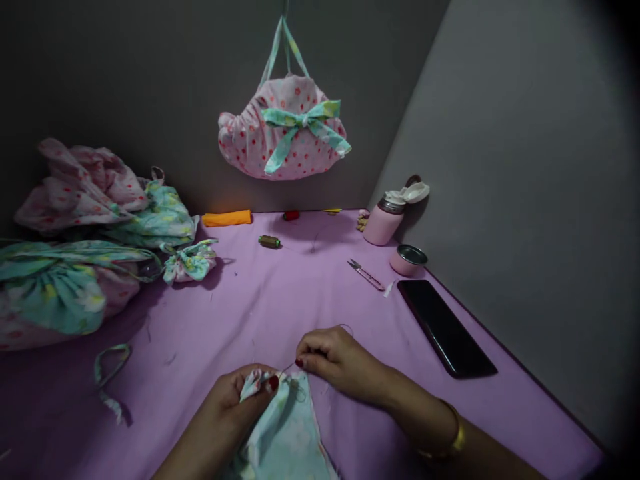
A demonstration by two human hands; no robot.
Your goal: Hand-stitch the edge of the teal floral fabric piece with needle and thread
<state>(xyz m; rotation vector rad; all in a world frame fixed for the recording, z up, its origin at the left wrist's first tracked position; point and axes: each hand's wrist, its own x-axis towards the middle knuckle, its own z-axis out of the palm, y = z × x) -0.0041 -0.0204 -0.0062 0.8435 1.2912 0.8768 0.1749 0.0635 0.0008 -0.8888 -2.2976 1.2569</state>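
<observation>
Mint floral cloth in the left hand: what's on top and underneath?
The left hand has its thumb on the mint floral cloth; a thin thread loop shows near its upper edge. Purple tablecloth shows beside it; anything directly underneath, fingertips included, is covered.

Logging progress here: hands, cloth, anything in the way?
Left hand pinching floral cloth. Right hand pinching needle or thread, unclear which. Thread loop over cloth; no blockage seen.

No legible text, label, number or sign.
</observation>
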